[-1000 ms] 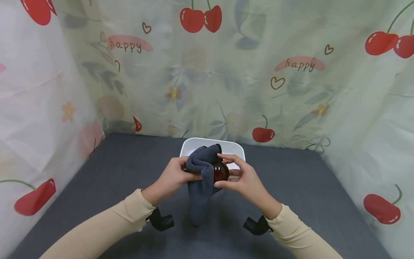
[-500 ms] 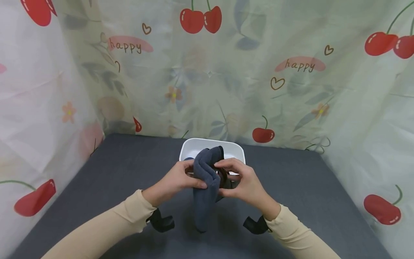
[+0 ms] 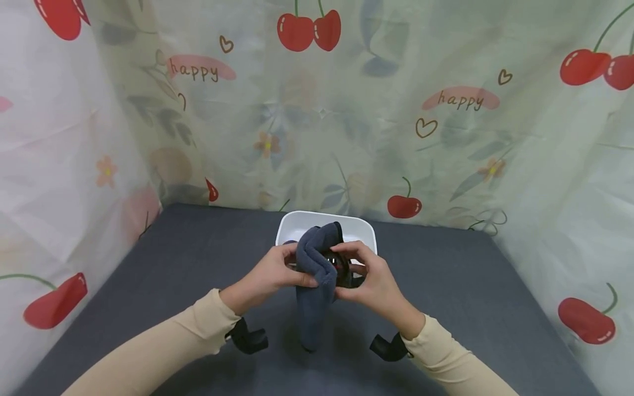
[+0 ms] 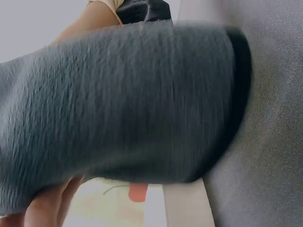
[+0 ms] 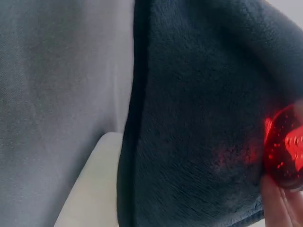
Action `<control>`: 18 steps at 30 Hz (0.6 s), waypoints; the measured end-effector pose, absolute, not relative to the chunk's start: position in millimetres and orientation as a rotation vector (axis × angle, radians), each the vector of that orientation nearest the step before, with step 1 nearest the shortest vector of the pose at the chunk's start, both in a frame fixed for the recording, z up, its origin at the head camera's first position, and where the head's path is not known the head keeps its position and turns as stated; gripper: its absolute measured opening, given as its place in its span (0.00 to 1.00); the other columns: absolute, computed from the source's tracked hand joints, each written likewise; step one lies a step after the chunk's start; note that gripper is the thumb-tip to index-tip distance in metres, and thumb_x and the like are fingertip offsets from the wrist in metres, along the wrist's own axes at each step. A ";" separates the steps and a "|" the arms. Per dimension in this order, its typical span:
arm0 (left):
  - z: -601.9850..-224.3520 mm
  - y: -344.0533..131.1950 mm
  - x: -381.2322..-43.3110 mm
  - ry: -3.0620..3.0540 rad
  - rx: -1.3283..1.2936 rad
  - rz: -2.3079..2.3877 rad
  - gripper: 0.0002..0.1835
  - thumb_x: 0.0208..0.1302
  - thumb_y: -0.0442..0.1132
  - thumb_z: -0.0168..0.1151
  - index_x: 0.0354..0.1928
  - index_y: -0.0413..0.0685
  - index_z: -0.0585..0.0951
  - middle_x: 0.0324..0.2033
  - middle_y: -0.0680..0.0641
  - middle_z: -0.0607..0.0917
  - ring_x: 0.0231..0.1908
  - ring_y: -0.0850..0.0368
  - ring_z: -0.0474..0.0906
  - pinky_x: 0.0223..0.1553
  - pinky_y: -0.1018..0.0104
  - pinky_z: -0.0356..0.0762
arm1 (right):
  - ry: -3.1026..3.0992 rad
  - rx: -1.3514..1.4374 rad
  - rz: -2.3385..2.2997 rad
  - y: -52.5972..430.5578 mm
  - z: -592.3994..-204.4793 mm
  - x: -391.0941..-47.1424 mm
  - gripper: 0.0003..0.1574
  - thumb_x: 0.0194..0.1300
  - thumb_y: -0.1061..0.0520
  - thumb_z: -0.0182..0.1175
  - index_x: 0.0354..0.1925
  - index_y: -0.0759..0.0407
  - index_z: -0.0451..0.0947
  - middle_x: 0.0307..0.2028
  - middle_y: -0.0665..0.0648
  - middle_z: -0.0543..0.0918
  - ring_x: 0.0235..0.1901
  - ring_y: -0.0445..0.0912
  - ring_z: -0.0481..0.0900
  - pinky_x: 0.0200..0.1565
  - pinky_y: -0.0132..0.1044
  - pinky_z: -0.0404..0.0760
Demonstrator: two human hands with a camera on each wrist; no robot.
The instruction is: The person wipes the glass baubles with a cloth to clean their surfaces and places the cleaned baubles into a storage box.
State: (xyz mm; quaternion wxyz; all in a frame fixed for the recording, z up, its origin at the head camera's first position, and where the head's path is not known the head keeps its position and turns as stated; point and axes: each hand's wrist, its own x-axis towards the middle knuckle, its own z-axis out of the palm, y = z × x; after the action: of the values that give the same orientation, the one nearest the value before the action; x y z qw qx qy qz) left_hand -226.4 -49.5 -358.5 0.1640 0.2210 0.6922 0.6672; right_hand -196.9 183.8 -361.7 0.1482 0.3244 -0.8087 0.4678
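Note:
A dark blue-grey fleecy cloth [image 3: 311,313] hangs in folds from my left hand [image 3: 267,278], which grips it between thumb and fingers. Its lower end dangles above the table, and in the left wrist view the cloth [image 4: 123,99] covers most of the picture. My right hand [image 3: 371,278] holds a see-through red ball [image 5: 283,151] by its fingertips, against the cloth. Specks or bubbles show within the ball in the right wrist view. Part of the ball is hidden by the cloth and fingers.
Just behind the hands, a white plastic tub [image 3: 369,234] stands on the dark grey table [image 3: 223,231]. Something small and blue [image 3: 289,242] shows at its left side, mostly covered. A cherry-printed curtain [image 3: 317,137] encloses the back and sides.
The cloth has shifted slightly right and the left thumb now lies across its front. The ball has turned or sunk deeper into the folds, so less of its red shows.

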 end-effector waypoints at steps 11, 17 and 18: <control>-365.7 -48.4 -231.5 2.013 0.587 1.889 0.23 0.52 0.33 0.73 0.51 0.33 0.80 0.44 0.45 0.84 0.42 0.55 0.80 0.43 0.62 0.81 | -2.433 0.856 1.212 184.1 -362.6 -198.1 0.45 0.39 0.66 0.79 0.57 0.56 0.75 0.53 0.54 0.77 0.46 0.48 0.80 0.45 0.35 0.84; -368.9 -44.8 -228.5 1.984 0.612 1.894 0.26 0.52 0.33 0.74 0.53 0.33 0.78 0.45 0.44 0.83 0.42 0.55 0.80 0.44 0.62 0.81 | -2.434 0.932 1.204 186.2 -364.5 -200.3 0.46 0.42 0.65 0.77 0.61 0.55 0.71 0.53 0.54 0.75 0.50 0.48 0.78 0.50 0.39 0.82; -368.7 -44.9 -228.3 1.989 0.604 1.913 0.25 0.52 0.33 0.73 0.53 0.32 0.78 0.45 0.43 0.84 0.42 0.55 0.80 0.43 0.62 0.81 | -2.437 0.939 1.103 187.3 -363.2 -200.6 0.47 0.42 0.62 0.79 0.61 0.53 0.72 0.52 0.53 0.76 0.50 0.46 0.78 0.50 0.38 0.82</control>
State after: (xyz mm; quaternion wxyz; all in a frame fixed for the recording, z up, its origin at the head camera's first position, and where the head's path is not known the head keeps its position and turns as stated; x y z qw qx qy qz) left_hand -228.3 -44.9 -368.7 0.1576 0.2110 0.6954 0.6686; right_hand -200.6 187.3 -363.2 0.1529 0.3274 -0.8495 0.3844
